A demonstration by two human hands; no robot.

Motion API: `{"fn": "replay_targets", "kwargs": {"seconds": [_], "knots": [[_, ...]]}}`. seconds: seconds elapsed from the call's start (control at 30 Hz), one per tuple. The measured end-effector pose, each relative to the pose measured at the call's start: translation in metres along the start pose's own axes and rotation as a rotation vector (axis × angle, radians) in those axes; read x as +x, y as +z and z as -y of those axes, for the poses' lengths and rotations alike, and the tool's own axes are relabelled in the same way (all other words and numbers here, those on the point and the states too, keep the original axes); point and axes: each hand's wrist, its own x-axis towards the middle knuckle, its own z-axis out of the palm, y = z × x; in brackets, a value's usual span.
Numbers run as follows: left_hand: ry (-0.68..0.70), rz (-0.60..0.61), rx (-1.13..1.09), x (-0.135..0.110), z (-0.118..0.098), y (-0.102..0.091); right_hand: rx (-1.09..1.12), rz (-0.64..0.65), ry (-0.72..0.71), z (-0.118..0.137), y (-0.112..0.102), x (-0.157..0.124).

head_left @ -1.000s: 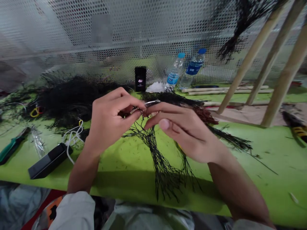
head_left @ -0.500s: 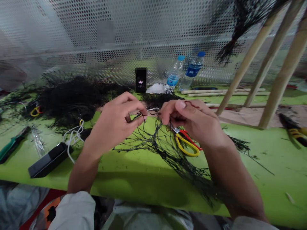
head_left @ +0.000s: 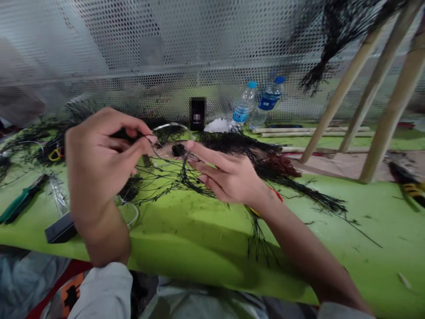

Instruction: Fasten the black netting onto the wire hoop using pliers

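My left hand (head_left: 99, 155) is raised at the left, its fingers pinched on a thin silvery wire (head_left: 169, 127) that curves toward the middle. My right hand (head_left: 226, 175) is at the centre, its fingers pinched on the stem end of a bunch of thin black feathery strands (head_left: 186, 177) that hang down over the green table (head_left: 186, 230). The wire runs between the two hands. Under my right wrist lie scissors (head_left: 277, 195) with red and yellow handles, mostly hidden.
A heap of black feathery material (head_left: 252, 153) lies behind my hands. Two water bottles (head_left: 259, 104) and a small black box (head_left: 197, 113) stand by the perforated metal screen. Green-handled pliers (head_left: 20, 201) and a black block (head_left: 59, 228) lie at the left. Wooden poles (head_left: 381, 97) lean at the right.
My left hand has pulled up and to the left, drawing the wire out. My right hand has shifted left over the scissors, and the strands have swung with it.
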Motion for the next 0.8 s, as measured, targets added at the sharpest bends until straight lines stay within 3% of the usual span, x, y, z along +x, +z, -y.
{"fn": "replay_targets", "kwargs": {"seconds": [0.1,0.27,0.43,0.6,0.7,0.8], "knots": [[0.029,-0.168,0.149,0.004,0.01,-0.014,-0.04,0.079,-0.031,-0.007,0.016,-0.003],[0.043,-0.22,0.194,0.009,0.019,-0.02,-0.087,0.113,-0.055,-0.005,0.021,-0.004],[0.034,-0.277,0.129,0.01,0.019,-0.015,-0.202,-0.07,0.077,0.009,0.036,-0.01],[0.028,-0.263,0.193,0.006,0.014,-0.014,-0.03,-0.157,0.198,0.014,0.057,-0.021],[0.032,-0.266,0.225,0.007,0.017,-0.013,0.038,-0.1,0.245,0.017,0.056,-0.018],[0.056,-0.271,0.214,0.012,0.028,-0.009,0.125,0.084,0.234,0.014,0.047,-0.009]]}}
